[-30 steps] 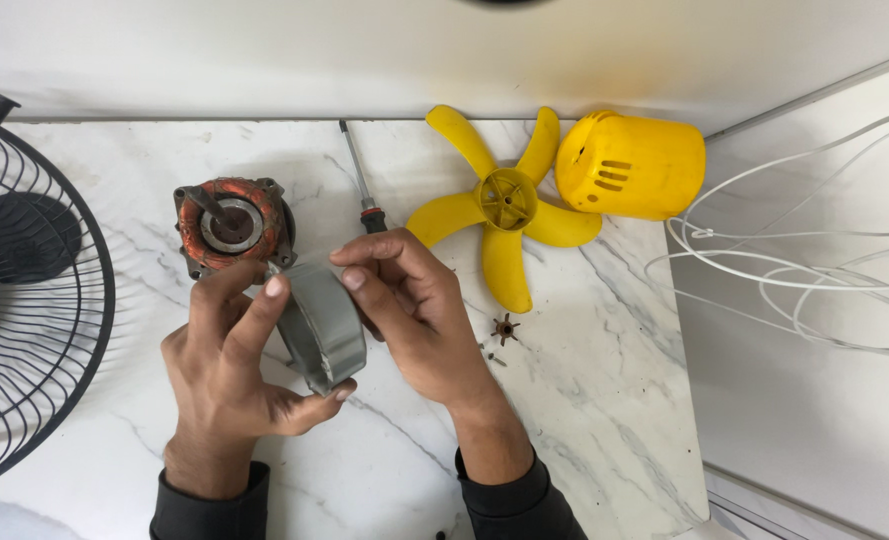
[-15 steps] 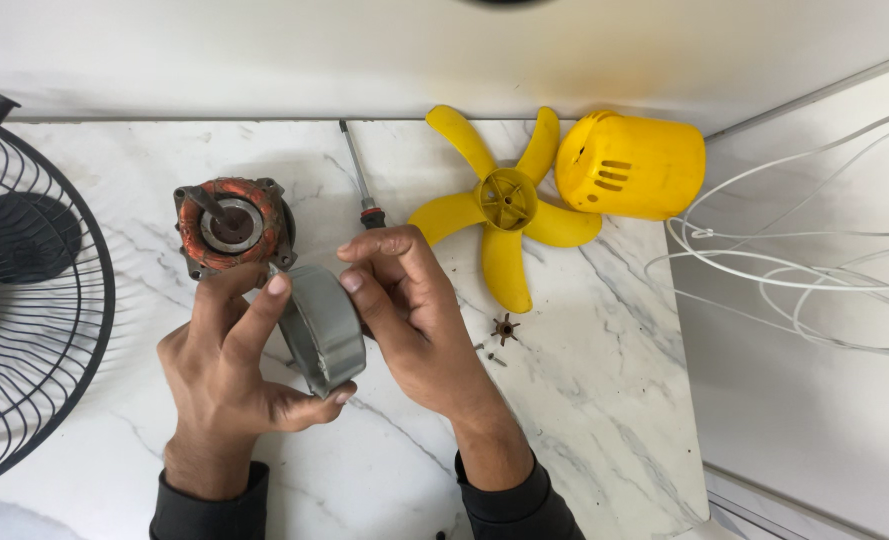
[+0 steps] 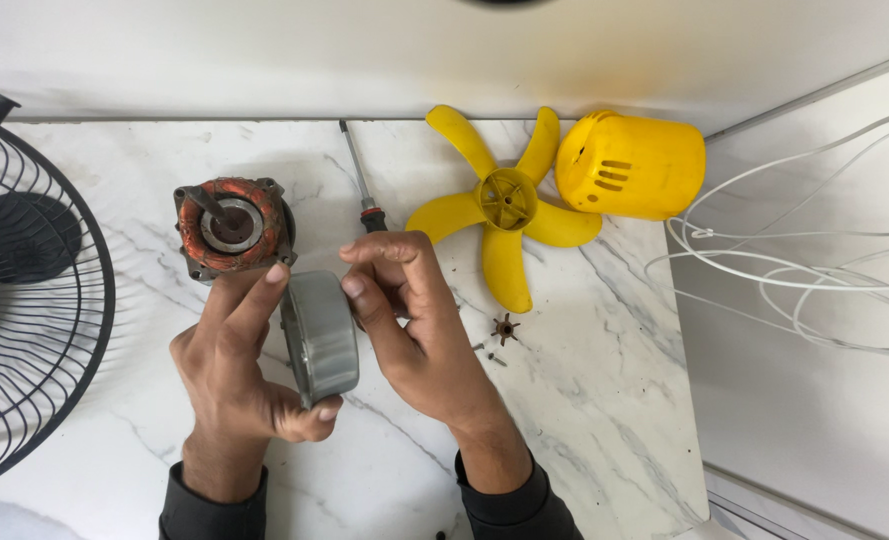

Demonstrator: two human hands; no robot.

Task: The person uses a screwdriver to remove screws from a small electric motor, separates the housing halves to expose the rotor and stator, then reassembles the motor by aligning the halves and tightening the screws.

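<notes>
A grey metal motor cover (image 3: 321,335) is clamped edge-on between the left hand (image 3: 234,375) and the fingertips of the right hand (image 3: 414,320), just above the marble table (image 3: 584,400). The copper-wound motor (image 3: 232,226) stands just beyond, with the screwdriver (image 3: 362,195) near. Judged from this, the cover should be kept square to the motor shaft and eased, not forced
</notes>
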